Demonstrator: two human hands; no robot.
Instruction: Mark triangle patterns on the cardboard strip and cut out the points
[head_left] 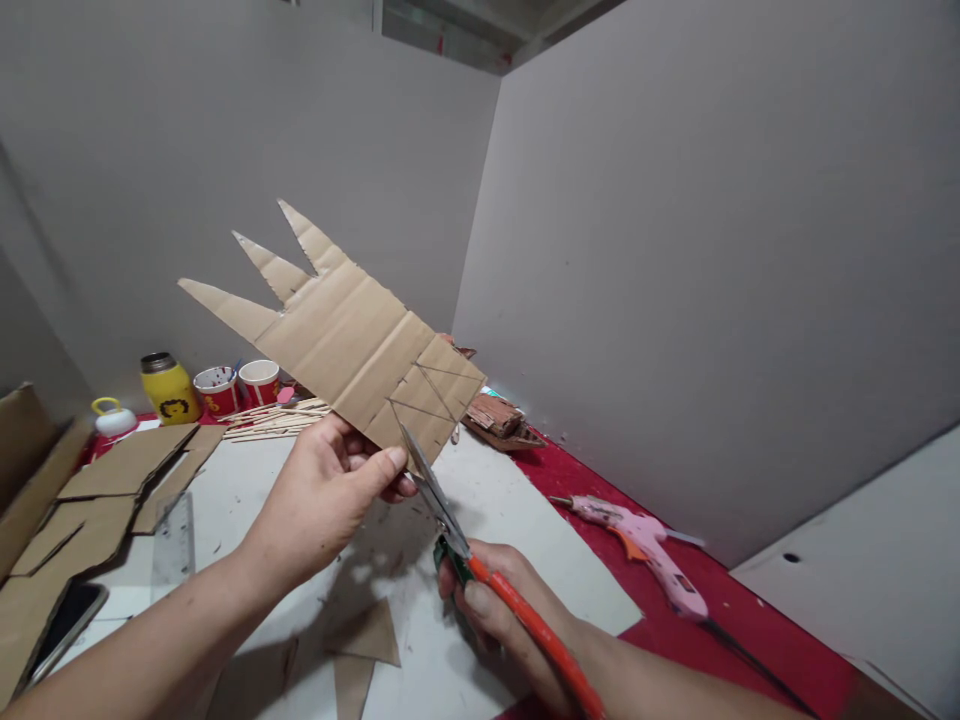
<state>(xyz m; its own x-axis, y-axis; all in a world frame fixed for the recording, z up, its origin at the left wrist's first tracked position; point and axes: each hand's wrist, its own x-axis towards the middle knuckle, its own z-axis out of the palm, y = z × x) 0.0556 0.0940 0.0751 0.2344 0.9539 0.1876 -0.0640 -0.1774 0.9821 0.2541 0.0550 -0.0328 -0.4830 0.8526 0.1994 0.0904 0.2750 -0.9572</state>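
Raised above the work surface is a cardboard piece with three pointed spikes at its upper left and a drawn zigzag line near its lower right end. My left hand grips its lower edge, thumb on the front face. In my right hand is a pair of scissors with one red handle and one green part. The blades meet the lower edge of the cardboard close to my left thumb, one blade in front of it. Part of the other blade is hidden behind the cardboard.
Cardboard sheets, a clear ruler and a phone lie at left. Behind are a yellow bottle, red paper cups and wooden sticks. A pink glue gun rests at right; cardboard scraps lie below.
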